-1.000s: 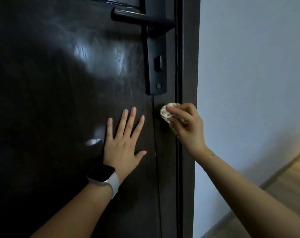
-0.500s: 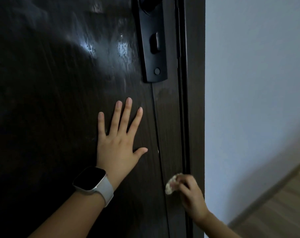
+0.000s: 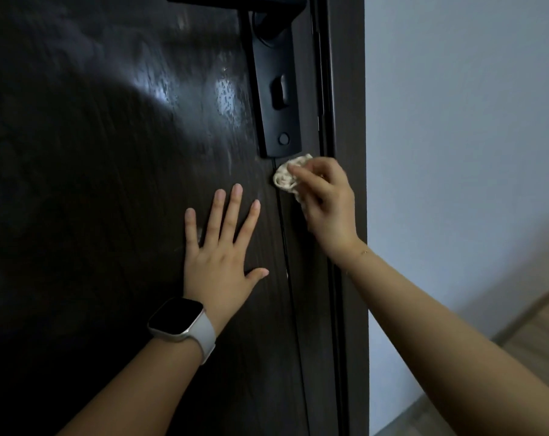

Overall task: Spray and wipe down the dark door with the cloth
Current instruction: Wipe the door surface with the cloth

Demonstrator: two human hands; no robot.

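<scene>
Left hand (image 3: 218,262) flat on the dark door (image 3: 109,215), fingers spread. Right hand (image 3: 325,202) pinches a crumpled cream cloth (image 3: 284,179) vs the door edge, just below the black lock plate (image 3: 276,99); wet streaks glint left of it

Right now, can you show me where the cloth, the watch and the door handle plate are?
cloth (image 3: 284,179), head view, on its bunched pale folds.
watch (image 3: 175,316), head view, on its dark screen.
door handle plate (image 3: 277,99), head view, on its black middle.
</scene>
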